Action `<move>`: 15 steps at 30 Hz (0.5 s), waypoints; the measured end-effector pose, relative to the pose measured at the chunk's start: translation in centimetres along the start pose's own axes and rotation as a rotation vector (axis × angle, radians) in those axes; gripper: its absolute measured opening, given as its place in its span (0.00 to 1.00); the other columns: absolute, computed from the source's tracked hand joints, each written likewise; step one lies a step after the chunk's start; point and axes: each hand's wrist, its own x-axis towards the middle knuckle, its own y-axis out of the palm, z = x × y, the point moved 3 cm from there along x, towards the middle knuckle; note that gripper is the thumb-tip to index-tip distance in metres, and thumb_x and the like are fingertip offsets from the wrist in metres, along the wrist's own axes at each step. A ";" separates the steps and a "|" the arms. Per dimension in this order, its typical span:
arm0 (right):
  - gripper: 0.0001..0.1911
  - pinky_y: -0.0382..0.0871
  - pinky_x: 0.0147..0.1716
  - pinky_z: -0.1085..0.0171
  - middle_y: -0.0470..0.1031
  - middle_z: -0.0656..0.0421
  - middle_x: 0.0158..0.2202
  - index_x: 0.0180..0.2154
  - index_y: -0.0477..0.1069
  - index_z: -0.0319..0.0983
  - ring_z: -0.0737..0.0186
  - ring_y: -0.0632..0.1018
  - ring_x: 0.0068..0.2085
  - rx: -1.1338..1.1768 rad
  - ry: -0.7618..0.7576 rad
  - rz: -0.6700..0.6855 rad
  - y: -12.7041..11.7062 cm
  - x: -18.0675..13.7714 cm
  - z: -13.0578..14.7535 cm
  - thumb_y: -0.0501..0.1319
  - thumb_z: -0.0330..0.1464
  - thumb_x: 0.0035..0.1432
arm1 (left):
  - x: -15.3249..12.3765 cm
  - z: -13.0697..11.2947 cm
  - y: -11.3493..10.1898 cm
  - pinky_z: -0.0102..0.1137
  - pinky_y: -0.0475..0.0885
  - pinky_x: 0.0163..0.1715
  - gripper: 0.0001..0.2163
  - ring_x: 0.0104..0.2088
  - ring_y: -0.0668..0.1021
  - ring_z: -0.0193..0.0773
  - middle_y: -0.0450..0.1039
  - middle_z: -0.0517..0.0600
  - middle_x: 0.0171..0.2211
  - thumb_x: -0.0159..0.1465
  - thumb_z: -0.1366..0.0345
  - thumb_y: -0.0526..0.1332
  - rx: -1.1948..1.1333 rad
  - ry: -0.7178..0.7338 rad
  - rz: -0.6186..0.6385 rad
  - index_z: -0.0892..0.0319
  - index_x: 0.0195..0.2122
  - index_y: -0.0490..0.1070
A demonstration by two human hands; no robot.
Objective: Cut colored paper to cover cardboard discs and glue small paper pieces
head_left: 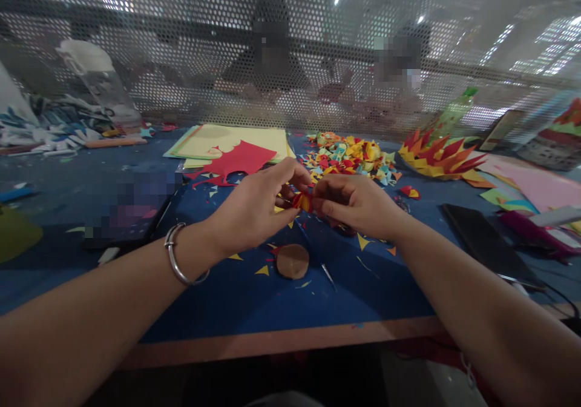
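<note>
Left hand and right hand both pinch a small red-and-yellow folded paper piece. Risk: tears or slips if overpulled.

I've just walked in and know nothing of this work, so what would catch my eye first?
The left hand and right hand pinch a small red-and-yellow paper piece together above the blue table. Behind them lies a bright heap of paper scraps, and to its right a spiky red-and-orange paper shape.
</note>
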 end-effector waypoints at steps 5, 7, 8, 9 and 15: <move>0.03 0.59 0.22 0.68 0.68 0.67 0.19 0.31 0.68 0.39 0.71 0.68 0.20 0.026 0.009 0.007 0.0 -0.1 0.2 0.62 0.30 0.55 | -0.2 -0.2 0.2 0.32 0.78 0.44 0.18 0.46 0.79 0.40 0.74 0.51 0.48 0.59 0.70 0.66 -0.096 0.003 0.043 0.55 0.49 0.66; 0.04 0.60 0.22 0.68 0.68 0.67 0.19 0.32 0.68 0.39 0.71 0.68 0.20 0.035 -0.004 0.011 -0.1 -0.1 0.2 0.62 0.31 0.57 | -0.1 0.1 0.2 0.31 0.79 0.41 0.20 0.45 0.80 0.40 0.74 0.52 0.48 0.58 0.66 0.69 -0.202 -0.049 0.063 0.55 0.50 0.65; 0.05 0.60 0.22 0.68 0.68 0.67 0.20 0.32 0.67 0.39 0.71 0.69 0.20 0.034 -0.008 0.011 -0.1 -0.1 0.2 0.62 0.32 0.58 | -0.1 0.2 0.1 0.31 0.79 0.41 0.21 0.45 0.80 0.40 0.74 0.53 0.48 0.58 0.65 0.70 -0.252 -0.074 0.067 0.55 0.50 0.65; 0.05 0.60 0.22 0.68 0.68 0.67 0.19 0.31 0.67 0.39 0.71 0.69 0.20 0.033 -0.010 0.011 -0.1 -0.1 0.2 0.62 0.33 0.58 | 0.0 0.4 0.1 0.32 0.79 0.41 0.20 0.44 0.80 0.40 0.74 0.53 0.47 0.58 0.64 0.70 -0.294 -0.091 0.066 0.55 0.49 0.65; 0.06 0.62 0.22 0.68 0.68 0.67 0.20 0.33 0.68 0.38 0.71 0.69 0.20 0.050 -0.006 0.006 0.0 -0.1 0.1 0.62 0.34 0.59 | 0.4 1.0 -0.1 0.33 0.77 0.43 0.17 0.42 0.80 0.38 0.76 0.51 0.41 0.59 0.67 0.69 -0.420 -0.132 0.049 0.58 0.47 0.67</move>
